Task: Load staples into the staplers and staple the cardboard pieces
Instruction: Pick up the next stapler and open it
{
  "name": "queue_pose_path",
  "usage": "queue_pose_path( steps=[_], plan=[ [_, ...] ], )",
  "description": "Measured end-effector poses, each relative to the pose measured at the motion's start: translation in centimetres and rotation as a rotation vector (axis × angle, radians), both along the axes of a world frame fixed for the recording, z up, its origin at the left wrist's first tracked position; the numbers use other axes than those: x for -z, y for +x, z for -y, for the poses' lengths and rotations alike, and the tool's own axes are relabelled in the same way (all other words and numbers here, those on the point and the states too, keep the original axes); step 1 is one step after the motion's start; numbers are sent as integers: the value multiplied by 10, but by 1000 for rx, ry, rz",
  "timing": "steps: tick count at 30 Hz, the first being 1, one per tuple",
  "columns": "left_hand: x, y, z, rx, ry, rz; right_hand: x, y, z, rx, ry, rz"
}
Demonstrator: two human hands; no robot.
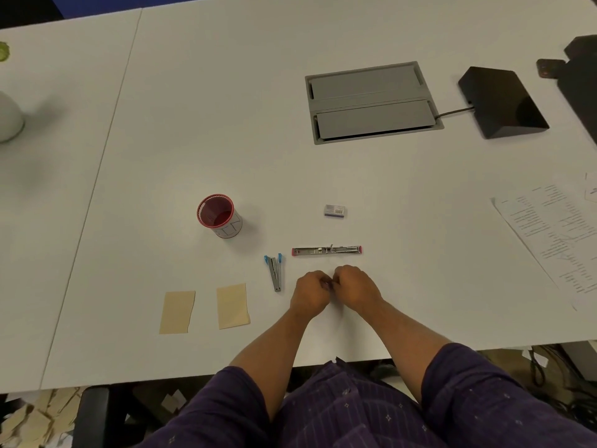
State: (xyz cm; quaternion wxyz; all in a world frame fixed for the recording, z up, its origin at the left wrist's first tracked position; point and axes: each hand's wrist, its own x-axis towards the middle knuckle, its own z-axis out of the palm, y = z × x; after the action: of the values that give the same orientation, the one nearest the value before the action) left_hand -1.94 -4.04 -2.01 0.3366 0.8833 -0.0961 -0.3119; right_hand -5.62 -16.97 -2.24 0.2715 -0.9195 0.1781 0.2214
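A pink-ended stapler [327, 250] lies flat and fully opened out, its metal channel facing up. Left of it a blue-ended stapler [275, 270] lies partly opened in a narrow V. A small staple box [334, 211] sits behind the pink stapler. Two tan cardboard pieces [177, 312] [233, 306] lie side by side at the front left. My left hand [310, 291] and my right hand [355, 284] meet just in front of the pink stapler, fingertips pinched together on something tiny that I cannot make out.
A red-rimmed cup [220, 216] stands left of the staplers. A grey cable hatch [373, 101] is set into the table [226, 124] at the back, a black device [502, 101] to its right. Printed papers [555, 234] lie at the right edge.
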Motion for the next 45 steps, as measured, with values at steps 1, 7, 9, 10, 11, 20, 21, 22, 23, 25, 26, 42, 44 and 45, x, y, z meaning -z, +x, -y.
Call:
queue_pose_path(
  steps=[1,7,9,10,11,20,21,22,23,25,26,42,44,45],
  plan=[
    [0,1,0,-17,-1,-15,0,-1,0,12,27,5],
    [-3,9,-3,-175,-69,-233,-1,-5,1,51,206,56],
    [-9,12,-6,-302,-179,-348,-3,-4,2,72,276,112],
    [-12,14,-8,-369,-242,-398,-5,-3,3,88,307,147],
    [-15,17,-9,-432,-297,-440,-7,0,4,103,332,182],
    [-36,48,-21,-588,-579,-501,-30,32,0,202,486,413],
    [-39,52,-21,-599,-604,-501,-33,37,-1,225,499,433],
    [-41,57,-22,-610,-633,-503,-36,42,-2,250,521,451],
    [-43,60,-23,-620,-664,-505,-39,46,-2,278,549,464],
    [-47,68,-24,-644,-729,-507,-43,56,-3,325,596,483],
    [-49,72,-25,-655,-758,-506,-45,61,-3,338,617,488],
    [-68,138,-61,-709,-663,-182,-68,151,-38,221,626,374],
    [-70,143,-68,-728,-638,-117,-72,162,-48,188,583,361],
    [-70,145,-73,-739,-627,-88,-73,167,-53,167,564,355]
  ],
)
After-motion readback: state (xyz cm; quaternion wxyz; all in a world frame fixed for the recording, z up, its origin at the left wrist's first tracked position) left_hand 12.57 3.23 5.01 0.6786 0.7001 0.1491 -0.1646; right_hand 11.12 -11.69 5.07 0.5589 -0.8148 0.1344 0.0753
